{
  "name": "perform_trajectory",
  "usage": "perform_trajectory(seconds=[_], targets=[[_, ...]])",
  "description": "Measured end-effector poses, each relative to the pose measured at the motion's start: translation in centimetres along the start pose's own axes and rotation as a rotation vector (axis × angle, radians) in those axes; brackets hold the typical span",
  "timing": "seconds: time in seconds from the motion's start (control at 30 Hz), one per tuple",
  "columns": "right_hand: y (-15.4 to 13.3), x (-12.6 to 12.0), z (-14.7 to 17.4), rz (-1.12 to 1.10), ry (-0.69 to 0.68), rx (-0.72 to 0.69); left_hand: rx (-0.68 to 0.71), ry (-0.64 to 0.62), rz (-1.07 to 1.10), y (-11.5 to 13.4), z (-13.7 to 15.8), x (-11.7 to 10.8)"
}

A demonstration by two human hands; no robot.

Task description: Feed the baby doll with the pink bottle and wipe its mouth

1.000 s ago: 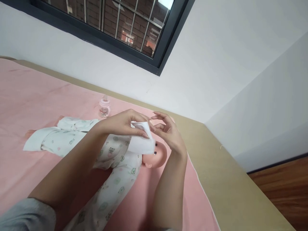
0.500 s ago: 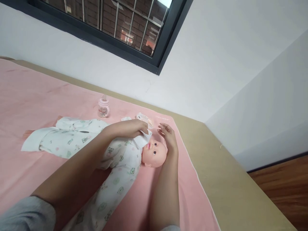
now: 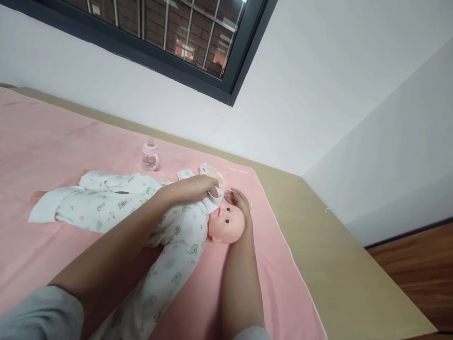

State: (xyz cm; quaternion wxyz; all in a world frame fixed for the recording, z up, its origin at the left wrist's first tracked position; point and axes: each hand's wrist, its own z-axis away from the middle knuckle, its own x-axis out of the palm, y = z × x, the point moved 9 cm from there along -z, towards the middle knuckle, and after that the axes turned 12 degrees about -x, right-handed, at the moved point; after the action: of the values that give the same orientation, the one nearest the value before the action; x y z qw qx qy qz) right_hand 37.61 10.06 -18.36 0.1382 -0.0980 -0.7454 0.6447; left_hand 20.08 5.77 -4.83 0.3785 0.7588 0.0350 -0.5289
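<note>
A baby doll [image 3: 227, 226] lies on its back on a pink mat [image 3: 42, 141], its bald head toward the right. It wears a white suit [image 3: 180, 226] printed with small green and pink animals; one sleeve stretches toward me. My left hand [image 3: 200, 188] is closed on the suit's white collar [image 3: 214, 202], holding it up by the doll's chin. On the far side of the head, my right hand [image 3: 240, 200] has its fingers loosely extended beside the face. Its forearm passes just behind the crown, and the head partly hides the palm.
A pink-topped baby bottle [image 3: 150, 156] stands on the mat beyond the doll. Near the mat's back edge lie a small white packet [image 3: 211, 173] and a piece of printed cloth [image 3: 185, 174]. A wall with a dark-framed window [image 3: 226, 89] borders the wooden surface [image 3: 318, 245].
My right hand has moved left and closer to the doll's face, with its fingers now lower behind the head. My left hand keeps its hold on the collar.
</note>
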Motion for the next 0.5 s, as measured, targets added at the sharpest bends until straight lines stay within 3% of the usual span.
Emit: perform_trajectory(seconds=[0.23, 0.5], targets=[[0.8, -0.8, -0.2, -0.056, 0.091, 0.009, 0.060, -0.021, -0.066, -0.3, -0.1, 0.9], [1.8, -1.1, -0.6, -0.107, 0.096, -0.028, -0.004, -0.054, -0.058, -0.6, 0.5, 0.4]])
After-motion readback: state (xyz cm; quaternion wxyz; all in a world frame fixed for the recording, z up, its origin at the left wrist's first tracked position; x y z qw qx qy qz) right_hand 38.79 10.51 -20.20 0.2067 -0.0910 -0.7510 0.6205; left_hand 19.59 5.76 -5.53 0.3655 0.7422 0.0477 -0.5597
